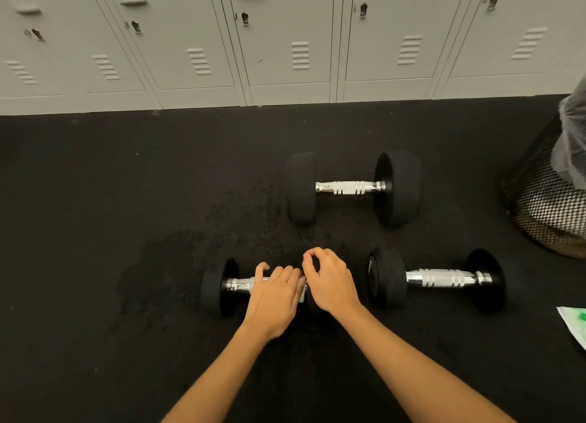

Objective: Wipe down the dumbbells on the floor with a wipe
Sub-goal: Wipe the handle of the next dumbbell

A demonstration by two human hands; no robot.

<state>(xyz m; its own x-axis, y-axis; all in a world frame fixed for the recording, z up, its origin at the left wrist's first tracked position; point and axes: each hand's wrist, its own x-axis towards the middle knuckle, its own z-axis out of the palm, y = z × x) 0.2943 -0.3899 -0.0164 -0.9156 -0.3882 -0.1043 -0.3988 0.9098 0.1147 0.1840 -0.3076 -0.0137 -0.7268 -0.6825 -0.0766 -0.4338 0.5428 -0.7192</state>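
Dumbbells number three on the black floor (95, 200): the near-left dumbbell (222, 287) at 6 o'clock under both hands, the near-right dumbbell (437, 278) at 4 o'clock, the far dumbbell (352, 187) at 1 o'clock. All three lie with their long axes left to right. The left hand (274, 295) curls over the near-left chrome handle, a scrap of white, likely the wipe (302, 294), showing at its knuckles. The right hand (329, 283), fingers loosely curled, sits over that dumbbell's right head; what it holds I cannot tell. The next stroke would probably run along the handle, leftward from the grip. One wipe pack (574, 324) lies at 4 o'clock, one mesh bin (545, 207) at 2 o'clock, lockers (285, 41) at 12 o'clock
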